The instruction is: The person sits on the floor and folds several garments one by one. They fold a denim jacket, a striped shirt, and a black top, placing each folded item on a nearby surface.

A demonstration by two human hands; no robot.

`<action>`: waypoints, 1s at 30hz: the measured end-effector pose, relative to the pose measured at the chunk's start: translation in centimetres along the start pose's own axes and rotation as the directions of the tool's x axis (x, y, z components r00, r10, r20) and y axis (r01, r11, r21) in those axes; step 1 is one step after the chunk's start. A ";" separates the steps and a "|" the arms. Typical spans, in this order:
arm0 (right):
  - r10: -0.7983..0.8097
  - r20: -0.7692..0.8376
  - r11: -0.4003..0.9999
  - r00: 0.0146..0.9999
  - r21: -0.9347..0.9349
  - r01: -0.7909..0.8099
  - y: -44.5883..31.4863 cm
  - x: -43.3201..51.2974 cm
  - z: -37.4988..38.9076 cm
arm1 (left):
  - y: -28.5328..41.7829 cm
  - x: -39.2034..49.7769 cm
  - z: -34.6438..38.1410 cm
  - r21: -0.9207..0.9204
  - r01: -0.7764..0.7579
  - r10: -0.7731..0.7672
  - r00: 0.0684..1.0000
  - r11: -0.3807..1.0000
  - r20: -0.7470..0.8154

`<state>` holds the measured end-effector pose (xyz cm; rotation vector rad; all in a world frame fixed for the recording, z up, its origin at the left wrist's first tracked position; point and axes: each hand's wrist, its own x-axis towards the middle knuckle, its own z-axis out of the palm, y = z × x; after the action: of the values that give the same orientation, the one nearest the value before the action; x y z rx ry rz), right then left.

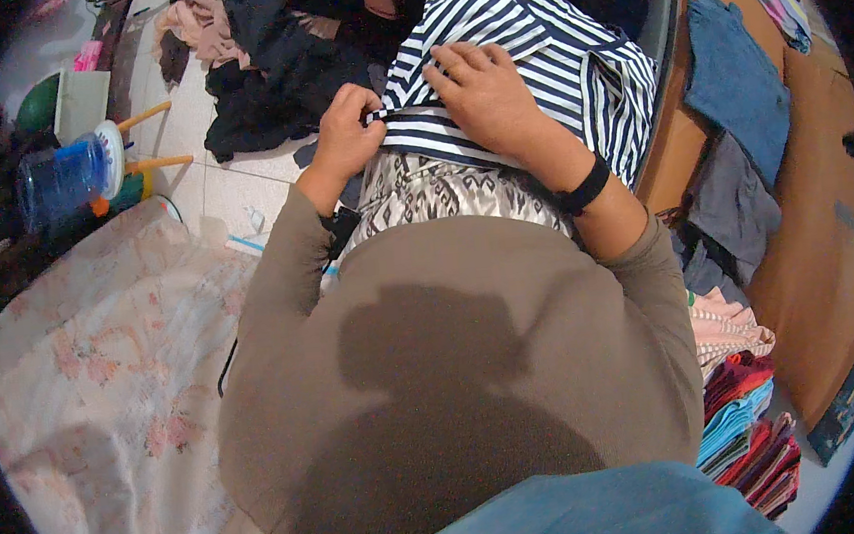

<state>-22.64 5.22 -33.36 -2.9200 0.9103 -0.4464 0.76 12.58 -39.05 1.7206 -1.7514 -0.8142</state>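
Note:
A navy-and-white striped garment point(482, 14) lies over my lap, partly folded, on patterned grey-and-white cloth point(451, 190) that covers my legs. My left hand point(347, 134) pinches the garment's left edge between thumb and fingers. Flat on the stripes, with its fingers spread, rests my right hand point(485, 93); a black band circles that wrist. Part of the garment's front is hidden beneath this hand.
Dark clothes point(276, 75) and a peach cloth point(198, 29) lie on the tiled floor ahead. Folded jeans point(736, 84), a grey garment point(734, 197) and a stack of folded clothes point(740, 415) are at right. A floral sheet point(119, 366) spreads at left, below a blue clear container point(63, 179).

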 end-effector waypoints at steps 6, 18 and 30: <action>0.071 0.036 0.975 0.997 0.208 -0.077 -0.9 -1.7 -2.1 | -0.4 0.4 0.0 -0.750 0.488 -0.362 0.865 0.446 0.347; 0.138 -0.086 0.934 0.987 0.342 -0.101 -4.4 1.7 -3.2 | 5.3 3.4 -1.6 -0.898 0.310 -0.179 0.947 0.312 0.265; 0.137 -0.232 0.953 0.963 0.297 -0.064 -3.9 2.8 -1.8 | 4.4 8.7 -1.1 -0.833 0.375 -0.407 0.891 0.407 0.203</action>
<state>-18.79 6.91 -30.37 -2.5791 0.9262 -0.8756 -1.65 3.83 -35.34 1.3596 -0.5935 -1.5294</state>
